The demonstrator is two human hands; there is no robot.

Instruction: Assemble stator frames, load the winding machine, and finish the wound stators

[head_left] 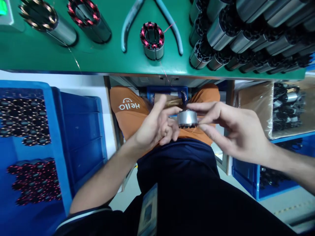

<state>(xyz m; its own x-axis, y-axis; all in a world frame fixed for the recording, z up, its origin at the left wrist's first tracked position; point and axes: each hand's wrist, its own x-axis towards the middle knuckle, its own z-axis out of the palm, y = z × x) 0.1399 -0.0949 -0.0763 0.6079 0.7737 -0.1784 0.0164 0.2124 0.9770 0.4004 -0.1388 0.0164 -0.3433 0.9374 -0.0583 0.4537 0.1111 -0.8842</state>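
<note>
Head view: low over the lap, the right hand [236,134] pinches a small metal stator core [187,118] between thumb and fingers. The left hand [155,126] sits just beside it, fingers curled in, forefinger touching the core's edge; whether it grips, I cannot tell. Above them runs the green surface [36,55]: a red-wound stator [152,41] stands upright between the handles of the cutters [126,29], two long stators [90,19] lie to the left, and a dark stack of cores [246,32] is piled right. Blue crates [81,131] stand below left, a cardboard box [253,101] right.
</note>
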